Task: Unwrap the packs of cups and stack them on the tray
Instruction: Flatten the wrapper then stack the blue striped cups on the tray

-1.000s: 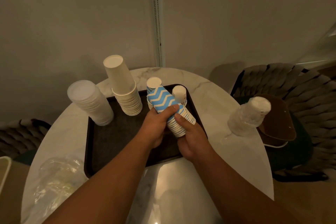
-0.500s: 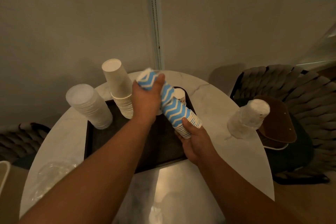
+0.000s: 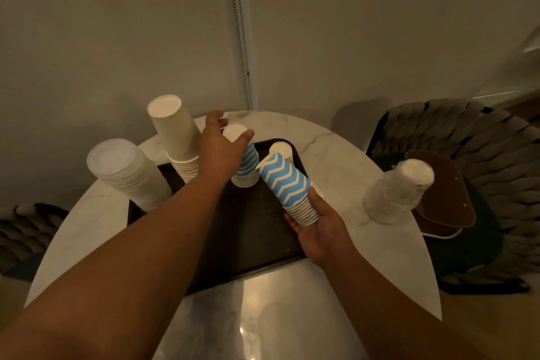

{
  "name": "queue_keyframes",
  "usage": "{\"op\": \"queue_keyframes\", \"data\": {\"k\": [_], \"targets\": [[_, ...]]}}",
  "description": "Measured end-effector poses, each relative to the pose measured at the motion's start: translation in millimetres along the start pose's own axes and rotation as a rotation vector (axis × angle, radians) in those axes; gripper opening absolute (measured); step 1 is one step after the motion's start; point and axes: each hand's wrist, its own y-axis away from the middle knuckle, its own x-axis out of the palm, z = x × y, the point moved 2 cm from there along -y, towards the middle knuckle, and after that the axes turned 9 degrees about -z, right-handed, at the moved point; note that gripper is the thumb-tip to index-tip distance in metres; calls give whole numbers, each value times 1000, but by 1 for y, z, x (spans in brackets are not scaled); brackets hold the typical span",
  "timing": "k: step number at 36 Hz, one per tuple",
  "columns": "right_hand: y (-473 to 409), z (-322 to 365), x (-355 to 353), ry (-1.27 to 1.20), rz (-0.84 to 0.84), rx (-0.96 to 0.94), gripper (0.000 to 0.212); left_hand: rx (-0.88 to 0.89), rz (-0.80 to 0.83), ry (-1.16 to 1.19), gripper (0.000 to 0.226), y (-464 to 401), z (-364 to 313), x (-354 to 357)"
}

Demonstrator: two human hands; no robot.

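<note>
1. Two stacks of blue chevron cups are in play. The right hand [image 3: 320, 228] grasps the tilted chevron stack [image 3: 287, 187] near its open rims, fingers curled round the lower cups, so most of the stack leans out beyond the grip, up and to the left. Since only the bottom cups are pinched, the unheld top part could slide off or fan apart.

2. The left hand [image 3: 217, 152] reaches over the upright chevron stack [image 3: 245, 164] standing on the tray [image 3: 257, 231]. Its fingers look spread and relaxed around the top cup; I judge it released or just touching, not clenched. A careless brush from the palm could topple this narrow stack.

3. Just left of that hand stands the tall white cup stack [image 3: 175, 134], already leaning. The forearm passes close beside it, so a nudge could tip it toward the clear lid stack [image 3: 125, 172].

4. Beyond the held stack's far tip sits a small white cup stack [image 3: 282, 150]; swinging the tilted stack upright could knock it.

5. Right of the right hand, one wrapped pack [image 3: 399, 190] waits on the table [image 3: 365, 257] near its edge, unopened.
</note>
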Motion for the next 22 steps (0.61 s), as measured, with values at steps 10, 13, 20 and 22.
{"op": "queue_keyframes", "data": {"k": [10,13,20,22], "targets": [[3,-1,-1,-21,27,27,58,42,22,-141,56,11,-4,2],[5,-1,1,-20,22,9,57,148,-117,18,47,27,-19,-10],[13,-4,18,10,91,0,41,-304,263,387,84,82,3,1],[14,-6,21,52,100,-18,45,-353,279,421,81,81,8,-1]]}}
